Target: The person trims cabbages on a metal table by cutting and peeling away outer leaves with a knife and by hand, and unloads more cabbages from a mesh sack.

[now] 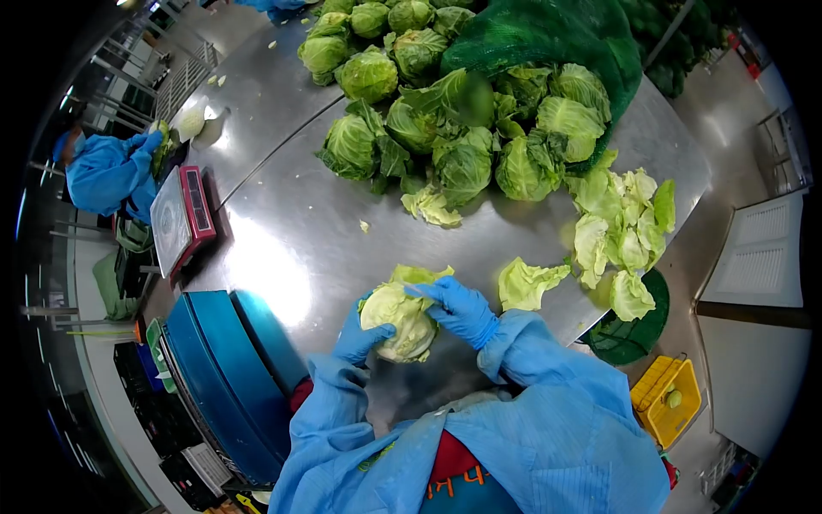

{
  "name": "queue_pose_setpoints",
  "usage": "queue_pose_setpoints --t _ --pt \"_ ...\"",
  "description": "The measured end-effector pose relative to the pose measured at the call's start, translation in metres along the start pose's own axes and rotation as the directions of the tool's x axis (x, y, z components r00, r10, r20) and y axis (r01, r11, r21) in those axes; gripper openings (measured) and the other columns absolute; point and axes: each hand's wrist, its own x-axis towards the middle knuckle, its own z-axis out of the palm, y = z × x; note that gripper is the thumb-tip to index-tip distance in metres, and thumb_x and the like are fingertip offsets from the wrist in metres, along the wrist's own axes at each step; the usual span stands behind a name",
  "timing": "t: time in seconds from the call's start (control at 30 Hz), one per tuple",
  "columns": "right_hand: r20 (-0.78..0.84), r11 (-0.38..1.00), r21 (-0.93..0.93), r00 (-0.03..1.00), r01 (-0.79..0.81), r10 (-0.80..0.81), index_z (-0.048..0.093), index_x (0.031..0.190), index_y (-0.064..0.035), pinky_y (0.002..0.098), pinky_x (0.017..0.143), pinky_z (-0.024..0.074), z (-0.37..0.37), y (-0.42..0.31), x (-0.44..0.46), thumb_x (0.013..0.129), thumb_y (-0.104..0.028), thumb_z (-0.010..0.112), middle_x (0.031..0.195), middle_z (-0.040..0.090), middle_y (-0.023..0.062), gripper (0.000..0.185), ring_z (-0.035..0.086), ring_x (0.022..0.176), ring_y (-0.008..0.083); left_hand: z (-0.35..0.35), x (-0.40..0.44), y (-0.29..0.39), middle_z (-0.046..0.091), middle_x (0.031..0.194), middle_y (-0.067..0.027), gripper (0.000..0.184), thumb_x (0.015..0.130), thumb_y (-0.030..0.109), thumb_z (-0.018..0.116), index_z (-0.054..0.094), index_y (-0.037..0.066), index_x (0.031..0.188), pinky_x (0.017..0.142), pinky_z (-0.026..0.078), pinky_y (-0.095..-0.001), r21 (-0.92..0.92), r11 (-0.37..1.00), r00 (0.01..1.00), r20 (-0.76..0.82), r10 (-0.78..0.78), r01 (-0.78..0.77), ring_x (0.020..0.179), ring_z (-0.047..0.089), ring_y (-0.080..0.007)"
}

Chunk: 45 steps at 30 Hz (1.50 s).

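Observation:
A pale green cabbage (pixel 396 320) is held above the near edge of the steel table (pixel 282 206). My left hand (pixel 358 334), in a blue glove, cups it from the left, with the thumb across its front. At its upper right, my right hand (pixel 462 310), also gloved, has its fingers closed on a leaf (pixel 419 275) at the top of the cabbage. A loose leaf (pixel 531 283) lies to the right of my right hand. Several whole cabbages (pixel 462 163) are grouped farther back on the table.
A green mesh bag (pixel 548 38) lies behind the cabbages. Loose leaves (pixel 629 223) overhang the right edge above a green basket (pixel 632 338). A red scale (pixel 195 206) and blue crates (pixel 223 368) stand left. Another person (pixel 111 176) is at far left. A yellow basket (pixel 672 403) sits lower right.

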Motion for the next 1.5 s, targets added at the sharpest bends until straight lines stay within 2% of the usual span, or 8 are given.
queue_pose_setpoints --t 0.4,0.47,0.53,0.67,0.73,0.8,1.0,1.5 --pt "-0.478 0.824 -0.365 0.847 -0.434 0.234 0.060 0.120 -0.0145 0.0368 0.081 0.0506 -0.098 0.068 -0.074 0.085 -0.012 0.063 0.102 0.062 0.0100 0.035 0.063 0.093 0.0302 0.033 -0.001 -0.004 0.060 0.122 -0.0122 0.055 0.087 0.024 0.072 0.050 -0.004 0.129 0.090 0.051 -0.0321 -0.351 0.931 0.910 -0.348 -0.225 0.096 0.104 0.062 -0.0205" --pt "-0.544 0.742 -0.332 0.761 -0.582 0.353 0.059 0.125 -0.0138 0.0353 0.083 0.0494 -0.133 0.063 -0.104 0.085 -0.010 0.064 0.103 0.058 0.0108 0.041 0.060 0.097 0.0283 0.049 0.003 -0.014 0.050 0.133 -0.0132 0.065 0.090 0.038 0.066 0.045 -0.001 0.136 0.103 0.041 -0.0357 0.292 0.954 0.786 -0.572 0.235 -0.073 0.121 0.050 -0.0278" --pt "-0.640 0.661 -0.432 0.725 -0.614 0.255 0.056 0.129 -0.0143 0.0393 0.083 0.0492 -0.154 0.066 -0.134 0.085 -0.015 0.066 0.111 0.055 0.0117 0.046 0.057 0.101 0.0301 0.061 0.011 -0.002 0.047 0.135 -0.0153 0.064 0.089 0.039 0.067 0.046 0.002 0.137 0.104 0.039 -0.0377 0.721 0.624 0.593 -0.370 0.715 -0.302 0.124 0.047 -0.0303" --pt "-0.712 0.721 -0.422 0.693 -0.550 0.113 0.055 0.132 -0.0133 0.0353 0.081 0.0491 -0.155 0.050 -0.153 0.088 -0.016 0.065 0.114 0.055 0.0131 0.045 0.057 0.103 0.0234 0.044 0.016 0.035 0.039 0.141 -0.0226 0.082 0.067 0.042 0.085 0.051 0.009 0.134 0.110 0.033 -0.0487 0.784 0.219 0.775 0.451 0.443 -0.581 0.129 0.040 -0.0422" --pt "-0.718 0.938 -0.225 0.696 -0.264 0.024 0.054 0.133 -0.0119 0.0333 0.079 0.0493 -0.125 0.020 -0.132 0.092 -0.018 0.062 0.109 0.058 0.0134 0.042 0.059 0.098 0.0199 0.054 0.012 0.050 0.039 0.141 -0.0229 0.099 0.055 0.046 0.089 0.047 0.009 0.136 0.109 0.034 -0.0498 0.834 0.163 0.826 0.459 0.326 -0.528 0.131 0.038 -0.0433" --pt "-0.515 0.887 0.075 0.743 -0.456 0.426 0.055 0.132 -0.0107 0.0298 0.074 0.0494 -0.099 -0.007 -0.112 0.096 -0.023 0.058 0.096 0.062 0.0112 0.039 0.060 0.084 0.0165 0.045 0.019 0.043 0.040 0.138 -0.0233 0.107 0.049 0.047 0.091 0.044 0.008 0.137 0.108 0.036 -0.0488 0.847 0.093 0.824 0.477 0.306 -0.524 0.128 0.041 -0.0428" --pt "-0.022 0.638 0.531 0.744 -0.557 0.668 0.067 0.101 -0.0077 0.0309 0.067 0.0496 -0.038 -0.030 -0.070 0.100 -0.047 0.043 0.076 0.065 0.0052 0.046 0.060 0.066 0.0156 0.035 0.023 0.021 0.041 0.131 -0.0180 0.116 0.045 0.038 0.095 0.034 0.000 0.136 0.104 0.039 -0.0420 0.625 0.762 0.938 -0.135 0.318 -0.169 0.120 0.046 -0.0330" --pt "-0.036 0.916 0.068 0.917 -0.394 0.397 0.067 0.078 -0.0101 0.0420 0.069 0.0492 -0.017 -0.009 -0.005 0.091 -0.059 0.052 0.077 0.066 0.0125 0.053 0.062 0.073 0.0347 0.066 0.027 0.017 0.044 0.126 -0.0193 0.107 0.050 0.035 0.094 0.036 0.002 0.134 0.099 0.043 -0.0443 0.837 0.496 0.833 -0.093 0.546 -0.231 0.116 0.048 -0.0337"
